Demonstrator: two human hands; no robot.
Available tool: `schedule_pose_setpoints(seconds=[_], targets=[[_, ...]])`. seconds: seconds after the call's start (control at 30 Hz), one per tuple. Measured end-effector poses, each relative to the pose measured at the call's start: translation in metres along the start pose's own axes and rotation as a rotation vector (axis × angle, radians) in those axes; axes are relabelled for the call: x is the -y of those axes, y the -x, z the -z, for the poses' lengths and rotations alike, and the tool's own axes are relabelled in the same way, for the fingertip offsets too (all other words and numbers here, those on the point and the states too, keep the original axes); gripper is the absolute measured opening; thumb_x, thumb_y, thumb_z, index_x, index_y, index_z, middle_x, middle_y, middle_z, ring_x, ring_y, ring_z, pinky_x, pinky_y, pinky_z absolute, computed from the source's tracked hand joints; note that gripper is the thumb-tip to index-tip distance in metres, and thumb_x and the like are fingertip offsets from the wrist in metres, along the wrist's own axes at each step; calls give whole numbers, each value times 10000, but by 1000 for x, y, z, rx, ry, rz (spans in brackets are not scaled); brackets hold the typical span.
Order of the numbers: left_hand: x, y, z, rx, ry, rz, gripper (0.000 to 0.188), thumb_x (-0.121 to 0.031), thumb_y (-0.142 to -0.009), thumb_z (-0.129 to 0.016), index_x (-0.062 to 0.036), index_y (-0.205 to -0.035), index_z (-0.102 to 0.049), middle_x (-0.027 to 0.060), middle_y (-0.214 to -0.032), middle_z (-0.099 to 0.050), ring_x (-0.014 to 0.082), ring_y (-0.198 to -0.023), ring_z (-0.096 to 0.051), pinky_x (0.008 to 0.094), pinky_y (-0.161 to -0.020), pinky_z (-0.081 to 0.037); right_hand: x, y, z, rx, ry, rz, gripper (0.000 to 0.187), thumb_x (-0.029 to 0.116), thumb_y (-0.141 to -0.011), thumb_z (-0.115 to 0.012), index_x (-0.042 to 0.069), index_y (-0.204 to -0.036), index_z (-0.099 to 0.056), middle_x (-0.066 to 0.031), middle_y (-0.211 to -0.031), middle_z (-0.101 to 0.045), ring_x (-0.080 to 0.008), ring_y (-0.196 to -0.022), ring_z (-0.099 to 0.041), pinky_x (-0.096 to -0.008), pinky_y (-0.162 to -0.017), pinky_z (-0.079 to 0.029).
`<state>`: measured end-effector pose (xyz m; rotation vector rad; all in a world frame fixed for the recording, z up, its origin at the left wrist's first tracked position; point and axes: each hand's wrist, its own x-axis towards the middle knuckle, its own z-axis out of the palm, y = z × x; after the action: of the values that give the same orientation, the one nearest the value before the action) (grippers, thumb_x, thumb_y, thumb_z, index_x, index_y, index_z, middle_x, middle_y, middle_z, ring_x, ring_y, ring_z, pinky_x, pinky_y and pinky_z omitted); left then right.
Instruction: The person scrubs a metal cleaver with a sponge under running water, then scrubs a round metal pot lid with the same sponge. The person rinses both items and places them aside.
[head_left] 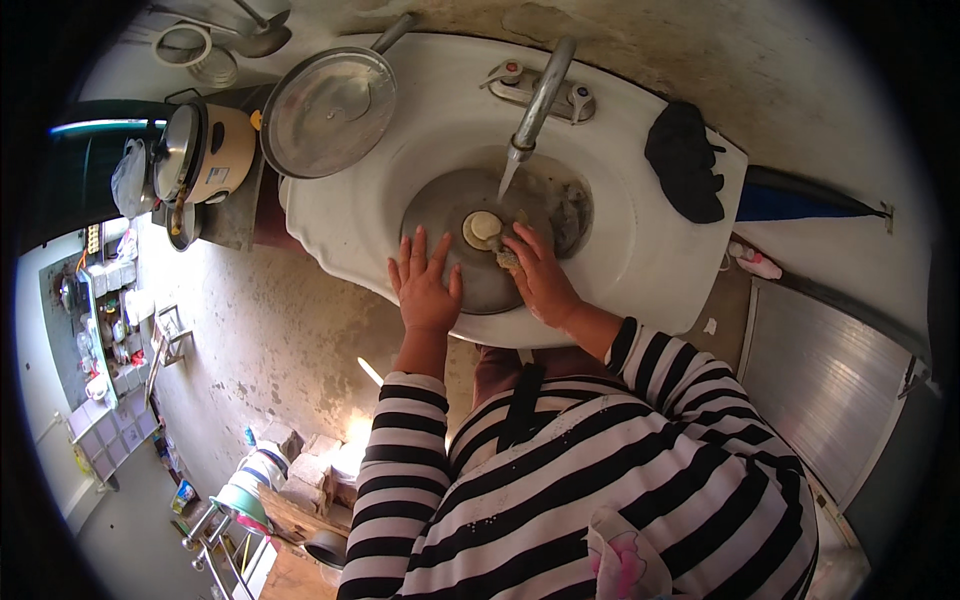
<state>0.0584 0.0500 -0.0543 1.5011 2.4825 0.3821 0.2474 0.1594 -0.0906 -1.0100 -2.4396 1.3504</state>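
1. A metal pan (310, 110) is rested on the left end of the white basin (640, 265).
2. The left hand (426, 285) is laid flat, fingers spread, nothing grasped, at the left of the round grey lid (438, 205).
3. The lid is set inside the basin, its pale knob (483, 230) turned up.
4. A scrubber (507, 258) is gripped under the right hand (541, 280), beside the knob.
5. Water is poured from the faucet (543, 98).
6. A black cloth (682, 165) is draped at right.

A cream rice cooker (232, 150) stands at left — a ladle (266, 42) and strainers (182, 46) beyond it — while a black cloth (685, 160) lies at right, near blue fabric (800, 202).
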Motion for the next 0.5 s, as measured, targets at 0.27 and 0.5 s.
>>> schedule_pose_setpoints(seconds=[0.27,0.5], targets=[[1,-3,-3,18,-43,4,500,-329,-896,-578,-290,-1393,-530,72,-1554,-353,333,-1438,-291,580,-1166,-141,-39,-67,19,-269,23,-170,428,-27,-881,-509,16,-1306,-513,-234,-1453,-395,-416,-1339,-391,-464,-1112,-343],[1,-4,-7,8,-2,-5,494,-333,-900,-569,-290,-1390,-533,78,-1554,-354,339,-1442,-281,578,-1170,-121,-32,17,8,-141,-110,-85,459,-33,-885,-507,32,-1340,-504,-222,-1417,-454,-420,-1324,-405,-441,-1081,-370]])
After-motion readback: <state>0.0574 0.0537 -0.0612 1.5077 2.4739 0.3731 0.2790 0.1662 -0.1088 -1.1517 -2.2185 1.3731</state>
